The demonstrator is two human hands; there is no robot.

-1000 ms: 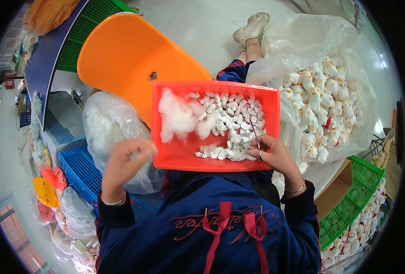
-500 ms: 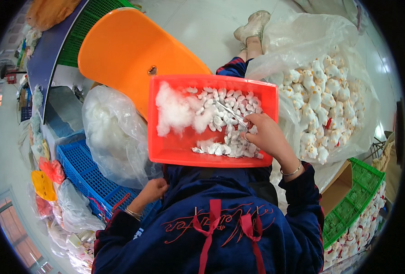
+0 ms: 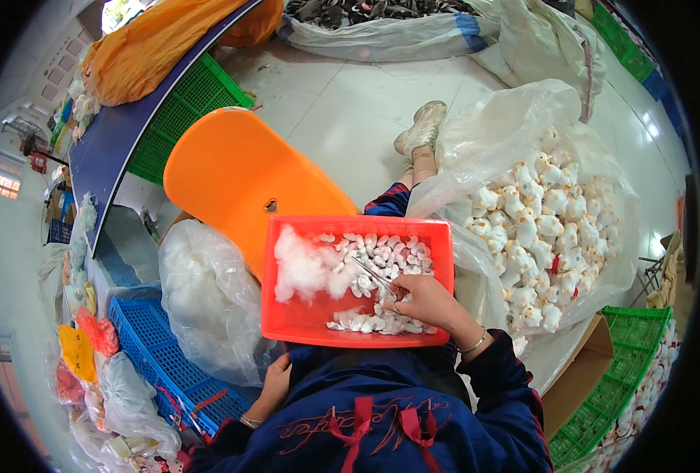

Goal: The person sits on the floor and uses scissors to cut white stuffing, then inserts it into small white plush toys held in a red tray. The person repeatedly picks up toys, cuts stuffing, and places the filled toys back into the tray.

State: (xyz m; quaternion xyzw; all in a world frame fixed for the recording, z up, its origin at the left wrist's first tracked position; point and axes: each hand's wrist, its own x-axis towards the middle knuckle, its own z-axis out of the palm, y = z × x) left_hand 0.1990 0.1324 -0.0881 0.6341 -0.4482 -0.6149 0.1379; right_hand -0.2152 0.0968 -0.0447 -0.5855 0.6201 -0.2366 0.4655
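Blue crate (image 3: 149,339): left of the left grip (image 3: 277,378), close by.
Stuffing bag (image 3: 227,335): clear plastic with white filling, beyond the left grip and to its left.
Orange seat (image 3: 239,177): farther out from both grips, its near edge behind the tray.
Left grip: just outside the tray's near left corner, against the dark blue clothing (image 3: 460,433); its fingers are partly hidden, so we cannot tell how far apart they are or whether they hold anything.
Red tray (image 3: 287,322): under the right grip (image 3: 421,299); it seems to rest on our lap, so a shifted leg could tip it.
White fluff (image 3: 306,264): loose clump in the tray, left of the right grip; a sideways sweep could snag its fibres.
Slim metal tool (image 3: 373,272): points away and left from the right grip; we cannot tell whether its tip has caught anything.
Small white pieces (image 3: 401,254): in the tray, beyond and just nearer than the right grip; crowded so, two could come up together, or knuckles could scatter them.
Right grip: thumb and fingers pinched around the tool; a loose pinch could let it slip.
Plush figures (image 3: 531,229): bagged, well right of the right grip.
Green crate (image 3: 638,323): farthest right of the right grip.
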